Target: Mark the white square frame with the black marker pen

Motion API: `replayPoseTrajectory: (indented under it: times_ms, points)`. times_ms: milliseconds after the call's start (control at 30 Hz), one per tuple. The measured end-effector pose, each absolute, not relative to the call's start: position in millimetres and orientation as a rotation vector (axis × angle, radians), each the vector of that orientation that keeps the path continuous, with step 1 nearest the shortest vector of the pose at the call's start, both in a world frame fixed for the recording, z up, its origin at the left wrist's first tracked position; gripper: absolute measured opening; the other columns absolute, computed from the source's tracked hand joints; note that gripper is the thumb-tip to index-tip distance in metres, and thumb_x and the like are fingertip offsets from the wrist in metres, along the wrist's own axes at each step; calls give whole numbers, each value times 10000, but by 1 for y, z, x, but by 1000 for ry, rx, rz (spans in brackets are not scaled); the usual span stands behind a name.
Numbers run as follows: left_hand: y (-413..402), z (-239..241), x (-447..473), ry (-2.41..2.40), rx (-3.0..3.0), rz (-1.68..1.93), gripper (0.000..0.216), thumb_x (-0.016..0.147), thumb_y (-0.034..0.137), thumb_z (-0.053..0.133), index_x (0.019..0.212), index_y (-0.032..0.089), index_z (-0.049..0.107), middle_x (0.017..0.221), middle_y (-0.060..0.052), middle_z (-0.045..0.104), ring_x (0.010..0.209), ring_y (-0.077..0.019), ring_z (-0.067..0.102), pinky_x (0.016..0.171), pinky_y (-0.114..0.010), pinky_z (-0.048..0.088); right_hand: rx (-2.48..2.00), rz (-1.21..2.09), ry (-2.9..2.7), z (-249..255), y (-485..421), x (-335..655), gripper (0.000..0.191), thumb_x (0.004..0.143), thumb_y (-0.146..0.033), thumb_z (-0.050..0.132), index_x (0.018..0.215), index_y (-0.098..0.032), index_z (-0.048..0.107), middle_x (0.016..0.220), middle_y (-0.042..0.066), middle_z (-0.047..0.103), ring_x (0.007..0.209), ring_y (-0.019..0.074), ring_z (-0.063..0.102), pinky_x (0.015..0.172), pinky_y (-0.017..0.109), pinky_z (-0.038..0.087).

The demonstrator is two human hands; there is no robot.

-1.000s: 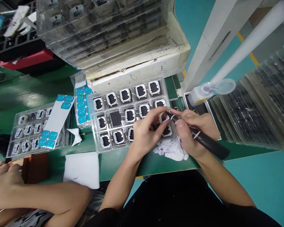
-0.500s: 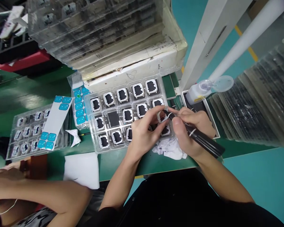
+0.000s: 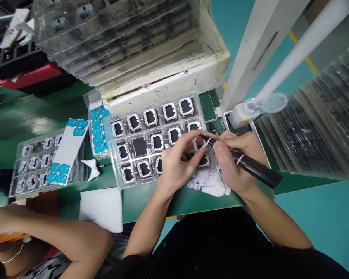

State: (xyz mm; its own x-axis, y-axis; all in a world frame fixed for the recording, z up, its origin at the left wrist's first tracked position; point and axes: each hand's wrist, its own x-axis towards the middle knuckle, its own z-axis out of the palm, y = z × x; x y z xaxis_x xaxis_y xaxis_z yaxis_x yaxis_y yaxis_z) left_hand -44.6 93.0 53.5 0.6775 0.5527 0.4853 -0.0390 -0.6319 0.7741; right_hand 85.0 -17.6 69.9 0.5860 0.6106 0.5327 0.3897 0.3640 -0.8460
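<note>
My left hand (image 3: 177, 162) pinches a small white watch-case-like frame (image 3: 200, 143) between thumb and forefinger. In my right hand (image 3: 238, 159) is a black marker pen (image 3: 257, 170), its tip end at the frame; whether the tip touches it I cannot tell. Both hands are above the right part of a clear plastic tray (image 3: 113, 155), which holds several similar frames, each with a dark centre. One pocket of the tray shows only a dark square pad (image 3: 140, 147). Under my hands, crumpled white tissue (image 3: 211, 182) lies at the tray's near edge.
Stacked clear trays (image 3: 119, 42) rise behind on a white foam box (image 3: 168, 83). A bottle (image 3: 241, 114) stands at right beside more stacked trays (image 3: 314, 116). At left are a sheet with blue stickers (image 3: 68, 151), another tray (image 3: 31, 162), a white cloth (image 3: 101, 209) and a co-worker's arm (image 3: 61, 236).
The marker's back end has swung slightly right and down as my right hand shifts a little. My left hand stays nearly still. The co-worker's forearm has moved at the left.
</note>
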Motion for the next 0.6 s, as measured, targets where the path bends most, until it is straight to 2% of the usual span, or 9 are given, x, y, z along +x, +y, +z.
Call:
replayPoseTrajectory:
  times_ms: [167, 300, 433, 600]
  points:
    - [93, 54, -46, 432, 2111, 898, 410, 1032, 242, 806, 1424, 228, 685, 1104, -27, 807, 802, -105, 762, 757, -198, 665, -1250, -44, -1137, 63, -16, 83, 173, 975, -86, 691, 948, -239, 616, 794, -24, 593, 781, 171, 693, 946, 443, 737]
    - [92, 54, -47, 423, 2141, 903, 405, 1059, 249, 761, 1452, 228, 668, 1063, -26, 799, 766, -103, 733, 688, -201, 635, -1358, -39, -1276, 66, -17, 82, 220, 950, -55, 688, 867, -229, 582, 723, -31, 516, 760, 167, 657, 1024, 467, 728]
    - [91, 54, -47, 425, 2162, 913, 402, 1053, 243, 779, 1440, 220, 671, 1093, -24, 805, 814, -102, 763, 751, -193, 664, -1225, -1, -1110, 66, -14, 81, 223, 993, -66, 658, 873, -228, 563, 725, -35, 518, 724, 150, 620, 971, 470, 736]
    - [92, 53, -45, 438, 2087, 906, 415, 1019, 241, 825, 1414, 215, 701, 1103, -32, 818, 829, -111, 782, 783, -197, 683, -1166, -27, -1071, 59, -13, 81, 212, 991, -41, 672, 1083, -225, 620, 826, -30, 609, 773, 151, 667, 969, 503, 735]
